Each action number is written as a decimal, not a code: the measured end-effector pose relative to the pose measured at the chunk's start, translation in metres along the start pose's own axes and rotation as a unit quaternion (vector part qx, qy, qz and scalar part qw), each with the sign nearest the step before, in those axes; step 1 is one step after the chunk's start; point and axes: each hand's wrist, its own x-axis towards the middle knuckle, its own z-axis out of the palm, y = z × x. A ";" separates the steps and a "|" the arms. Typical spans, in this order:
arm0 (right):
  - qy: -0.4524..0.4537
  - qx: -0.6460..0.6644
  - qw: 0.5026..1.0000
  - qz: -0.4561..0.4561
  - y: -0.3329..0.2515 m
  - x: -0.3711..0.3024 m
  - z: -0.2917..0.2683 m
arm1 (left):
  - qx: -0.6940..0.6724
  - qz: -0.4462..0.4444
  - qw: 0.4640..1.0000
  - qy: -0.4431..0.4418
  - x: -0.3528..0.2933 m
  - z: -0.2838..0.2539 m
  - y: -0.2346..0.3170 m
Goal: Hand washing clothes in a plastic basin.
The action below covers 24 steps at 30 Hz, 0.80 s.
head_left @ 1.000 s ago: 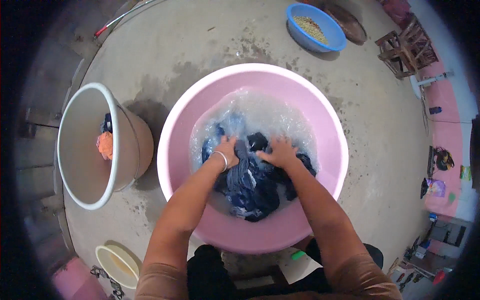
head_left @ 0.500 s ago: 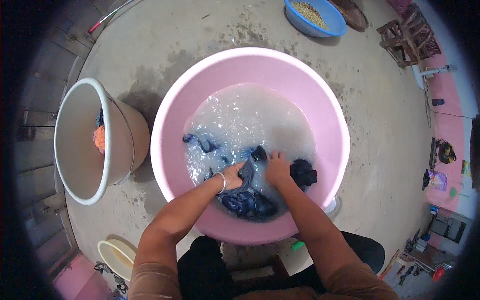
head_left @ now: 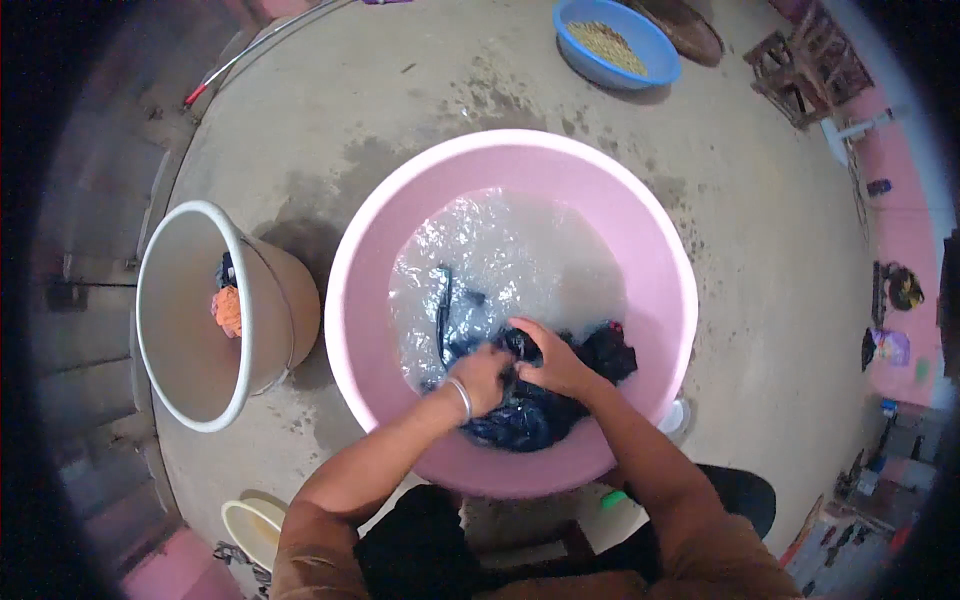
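Left hand (head_left: 482,380) is down in the dark clothes (head_left: 525,420), with its back up and its fingers curled. It is a bit blurry and the fingertips are hidden, so I cannot tell if it is holding on. The right hand (head_left: 550,362) is close beside it, over the same clothes. Its thumb and first finger are apart, with a black bit of cloth between them. Its other fingers are hidden, so I cannot tell if they hold cloth too.

The grey floor (head_left: 760,290) is the biggest thing, with dark wet spots on it. On it sits a big round pink tub (head_left: 660,300), right in front of the person. Cloudy, shiny water (head_left: 500,235) is in the tub. The dark clothes are in the near part of the tub, partly under the water. A tall bucket (head_left: 290,310) is near the tub, on the left. A long pole (head_left: 270,38) with a red end lies up at the far left. A blue bowl (head_left: 612,78) is at the far right, with little yellow-green bits (head_left: 608,47) in it. A cream bowl (head_left: 250,530) is low on the left. Orange cloth (head_left: 228,312) is in the bucket. A thin pale bracelet (head_left: 462,398) is around the left wrist.
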 end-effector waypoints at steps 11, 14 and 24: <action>0.082 0.247 0.933 0.247 0.050 0.073 -0.051 | -0.546 -0.151 0.803 0.185 0.114 -0.126 -0.030; 0.256 0.084 0.938 0.219 0.137 0.076 -0.052 | -0.567 -0.158 0.792 0.162 0.177 -0.049 -0.053; 0.248 0.132 0.936 0.210 0.148 0.085 -0.019 | -0.641 -0.231 0.706 0.194 0.173 0.016 -0.085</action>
